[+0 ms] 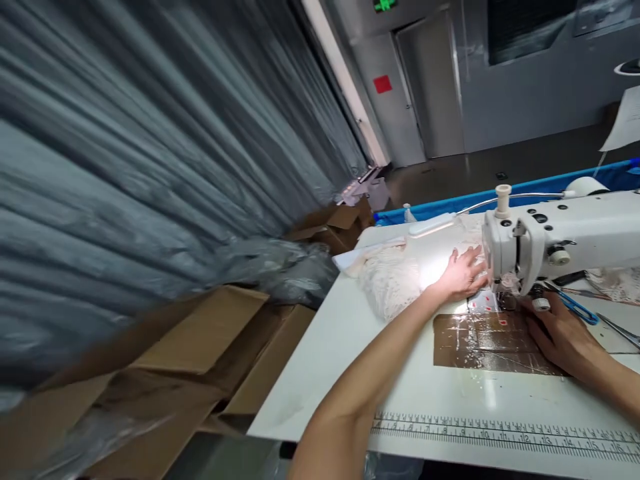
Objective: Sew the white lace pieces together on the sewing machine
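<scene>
Spread and seemingly gripping nothing, the left hand (pixel 463 276) is resting nearer the bunched cream lace fabric (pixel 393 283), leftward on the white bench (pixel 323 373). The right hand's (pixel 559 333) fingers are hiding by the white sewing machine (pixel 595 227), hold unclear.

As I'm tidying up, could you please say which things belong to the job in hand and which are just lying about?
Seemingly in use: sewing machine; pale lacy fabric by the left hand.
Seemingly lying about: open cardboard box; crumpled clear plastic.

Two hands (pixel 464 275), one sewing machine (pixel 585 230); cardboard boxes (pixel 203 330), at least two, perhaps three.
</scene>
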{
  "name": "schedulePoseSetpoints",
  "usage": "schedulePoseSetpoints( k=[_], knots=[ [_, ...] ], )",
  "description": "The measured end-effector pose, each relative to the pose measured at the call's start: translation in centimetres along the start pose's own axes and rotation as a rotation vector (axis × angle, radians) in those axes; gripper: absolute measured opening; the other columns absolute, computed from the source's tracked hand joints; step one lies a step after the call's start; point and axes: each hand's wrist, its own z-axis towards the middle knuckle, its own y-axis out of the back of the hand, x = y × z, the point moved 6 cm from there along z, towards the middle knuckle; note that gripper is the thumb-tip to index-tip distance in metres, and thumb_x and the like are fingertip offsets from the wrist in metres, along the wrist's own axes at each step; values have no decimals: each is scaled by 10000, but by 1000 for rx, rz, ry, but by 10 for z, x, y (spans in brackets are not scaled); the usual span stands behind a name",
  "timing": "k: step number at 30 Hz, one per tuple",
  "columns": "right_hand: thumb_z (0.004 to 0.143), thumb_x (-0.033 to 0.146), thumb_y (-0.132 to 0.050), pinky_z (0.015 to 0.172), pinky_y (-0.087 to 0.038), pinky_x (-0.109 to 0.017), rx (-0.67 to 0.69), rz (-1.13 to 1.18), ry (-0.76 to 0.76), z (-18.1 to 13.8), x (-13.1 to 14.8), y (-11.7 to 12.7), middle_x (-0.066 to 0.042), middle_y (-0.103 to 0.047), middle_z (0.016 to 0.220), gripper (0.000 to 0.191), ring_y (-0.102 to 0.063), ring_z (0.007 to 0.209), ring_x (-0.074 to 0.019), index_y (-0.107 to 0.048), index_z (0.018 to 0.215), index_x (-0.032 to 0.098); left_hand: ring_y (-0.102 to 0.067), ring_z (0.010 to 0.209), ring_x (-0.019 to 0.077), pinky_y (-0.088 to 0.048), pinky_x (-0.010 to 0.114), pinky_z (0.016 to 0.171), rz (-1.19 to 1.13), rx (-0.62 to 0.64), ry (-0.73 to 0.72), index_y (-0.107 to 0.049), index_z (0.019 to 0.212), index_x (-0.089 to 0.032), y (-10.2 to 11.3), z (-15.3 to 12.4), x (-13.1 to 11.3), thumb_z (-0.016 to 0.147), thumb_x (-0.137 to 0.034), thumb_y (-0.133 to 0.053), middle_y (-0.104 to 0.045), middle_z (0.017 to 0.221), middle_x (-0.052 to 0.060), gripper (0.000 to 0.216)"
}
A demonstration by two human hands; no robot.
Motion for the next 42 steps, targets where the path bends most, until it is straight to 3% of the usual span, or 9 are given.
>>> schedulePoseSetpoints(
  k=[3, 7, 12, 17, 21, 25, 31, 37, 42],
  knots=[
    [972, 343, -314, 575, -533, -338, -44, -9, 61, -2, 3, 0, -179, -584, 1111, 432, -610, 653, -191, -686, 1026, 131, -532, 1222, 312, -306, 585, 1114, 47, 46, -19, -583, 1247, -191, 6, -20, -12, 985, -381, -438, -574, 1327, 154, 355],
    [976, 361, -312, 569, -525, -345, -47, -44, 85, -4, 2, -1, -171, -601, 1099, 440, -614, 664, -203, -700, 1014, 158, -523, 1241, 280, -375, 531, 1071, 70, -77, -8, -516, 1280, -160, 29, -70, -11, 1000, -351, -409, -531, 1385, 160, 356],
    [980, 376, -305, 560, -506, -336, -2, -62, 96, -6, -1, -6, -139, -619, 1007, 432, -579, 614, -188, -693, 1047, 198, -602, 1060, 274, -478, 448, 878, 133, -274, 233, -550, 1170, -140, 59, -138, 32, 945, -309, -533, -633, 1174, 154, 282],
    [970, 418, -307, 541, -499, -390, 11, -45, 52, -5, -3, -6, -159, -632, 954, 478, -591, 618, -245, -690, 1137, 186, -635, 922, 213, -499, 371, 807, 9, -292, 412, -627, 904, -173, 65, -174, 63, 943, -262, -547, -654, 975, 73, 126],
    [942, 387, -372, 583, -521, -395, 32, 16, 13, -2, -2, -4, -158, -649, 979, 445, -627, 704, -267, -675, 1201, 189, -653, 908, 196, -505, 364, 798, -49, -331, 414, -683, 859, -195, 73, -174, 58, 942, -237, -543, -667, 972, 52, 168],
    [932, 353, -384, 674, -546, -382, 71, 25, -32, 2, 1, 1, -145, -657, 992, 428, -646, 784, -256, -689, 1174, 175, -657, 854, 183, -536, 330, 724, -203, -414, 354, -688, 802, -186, 87, -160, 26, 923, -246, -574, -673, 936, 51, 177],
    [923, 303, -409, 765, -549, -392, 97, 56, -71, 4, 3, 5, -147, -643, 1079, 388, -647, 895, -261, -709, 1129, 168, -669, 900, 178, -566, 321, 758, -514, -103, 31, -672, 971, -180, 72, -125, -43, 961, -311, -553, -686, 1012, 62, 177],
    [920, 262, -451, 768, -548, -369, 93, 54, -61, 5, 4, 7, -134, -624, 1125, 357, -638, 869, -228, -695, 1166, 175, -627, 942, 238, -546, 394, 767, -347, -86, 141, -621, 1061, -172, 36, -111, -29, 952, -349, -565, -649, 1076, 98, 215],
    [956, 266, -419, 836, -553, -403, 107, 216, -14, 6, 18, 16, -130, -646, 1050, 345, -648, 925, -233, -710, 1114, 172, -633, 819, 189, -512, 369, 730, -353, -154, -1, -600, 885, -181, 32, -107, -38, 1002, -282, -460, -661, 918, 55, 208]
  ],
)
